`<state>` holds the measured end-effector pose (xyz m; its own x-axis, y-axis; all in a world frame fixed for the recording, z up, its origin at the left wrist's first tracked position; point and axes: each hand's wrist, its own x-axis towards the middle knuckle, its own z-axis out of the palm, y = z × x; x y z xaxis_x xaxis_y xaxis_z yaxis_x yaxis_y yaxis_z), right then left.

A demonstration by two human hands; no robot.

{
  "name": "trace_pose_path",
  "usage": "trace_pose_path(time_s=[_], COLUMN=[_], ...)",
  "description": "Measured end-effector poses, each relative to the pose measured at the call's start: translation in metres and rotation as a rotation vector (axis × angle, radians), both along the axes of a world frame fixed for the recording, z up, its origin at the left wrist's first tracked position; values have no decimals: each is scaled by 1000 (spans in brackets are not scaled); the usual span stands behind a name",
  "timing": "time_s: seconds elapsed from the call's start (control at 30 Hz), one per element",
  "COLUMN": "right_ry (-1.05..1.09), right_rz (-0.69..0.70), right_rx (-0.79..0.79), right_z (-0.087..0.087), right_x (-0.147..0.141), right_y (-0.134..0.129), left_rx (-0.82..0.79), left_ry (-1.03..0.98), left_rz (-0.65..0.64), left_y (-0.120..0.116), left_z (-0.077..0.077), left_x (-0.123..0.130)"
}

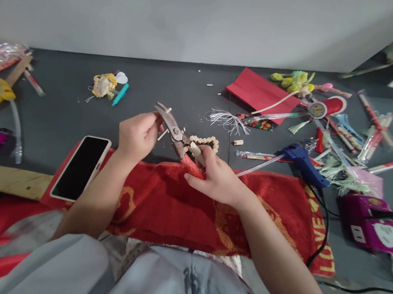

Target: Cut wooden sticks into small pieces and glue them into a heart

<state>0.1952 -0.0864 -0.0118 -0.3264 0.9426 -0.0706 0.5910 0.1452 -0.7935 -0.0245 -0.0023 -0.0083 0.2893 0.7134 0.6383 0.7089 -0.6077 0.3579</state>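
Steel shears [177, 134] with red grips filled my curled right hand [217, 177] over the towel's [179, 209] far edge; I judged them stiff, weighty, best gripped low. My left hand [138, 133], nearly closed, seemed to pinch a pale stick [168, 110] by the blades, probably light, brittle, best held endwise.

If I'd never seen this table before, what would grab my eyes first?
Probably the big red towel along the near edge of the dark table. Over the towel's far edge, the right hand grips red-handled cutters. Bright red paper lies farther back, right of the middle.
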Motion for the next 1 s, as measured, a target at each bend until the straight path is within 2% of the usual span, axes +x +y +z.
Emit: trace_pose_path(time_s=[0.13,0.27,0.63,0.87,1.0], right_ry=[15,1,1,4,17], right_rz=[15,30,34,51,48], right_rx=[29,55,63,-6,-16], right_z=[-2,-3,-5,-2,-3], right_x=[2,4,6,7,6], right_y=[0,0,2,4,4], left_rx=[-137,-245,-155,-247,-280], left_ry=[-37,-83,-22,-46,-54], left_rz=[-75,-138,-126,-179,-167], left_y=[-1,0,4,6,8], left_z=[10,14,14,12,11], left_x=[-1,-2,-3,-5,-6])
